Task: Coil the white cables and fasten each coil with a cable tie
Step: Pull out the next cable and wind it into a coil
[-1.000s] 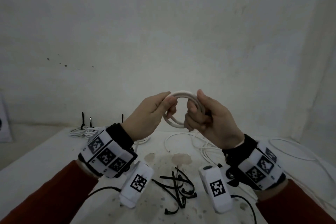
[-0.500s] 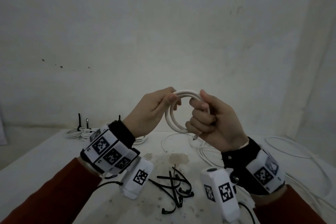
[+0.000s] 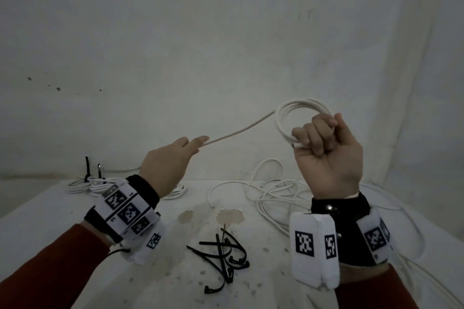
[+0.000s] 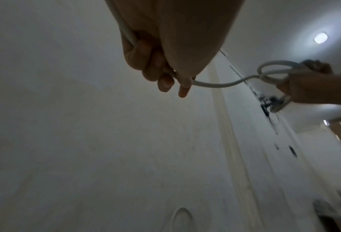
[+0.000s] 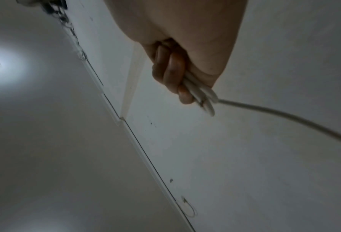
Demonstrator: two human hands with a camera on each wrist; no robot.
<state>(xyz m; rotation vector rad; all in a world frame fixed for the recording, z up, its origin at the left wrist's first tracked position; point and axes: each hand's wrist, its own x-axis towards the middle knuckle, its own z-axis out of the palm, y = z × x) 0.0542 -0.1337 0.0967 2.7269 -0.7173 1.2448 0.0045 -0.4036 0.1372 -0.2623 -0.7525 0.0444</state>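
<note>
Far left on the bench (image 3: 50, 211), finished coils (image 3: 82, 184) lay near the back edge with black ties standing up from them; left hand (image 3: 165, 168) was raised above the bench, grip clamped on the white cable (image 3: 238, 130), fingers (image 4: 145, 66) curled round it in the left wrist view; cable ran up and to the right from that hand, clear of the bench, into the coil (image 3: 301, 110); below it, loose black cable ties (image 3: 221, 258) sat in a pile at bench centre, touching each other; behind them a tangle of uncoiled white cable (image 3: 271, 193) was spread on the bench; right hand (image 3: 329, 158) was held higher than the left, grip clamped on the coil's lower part, several loops bunched under the fingers (image 5: 171, 75); top of the coil stood above the knuckles.
</note>
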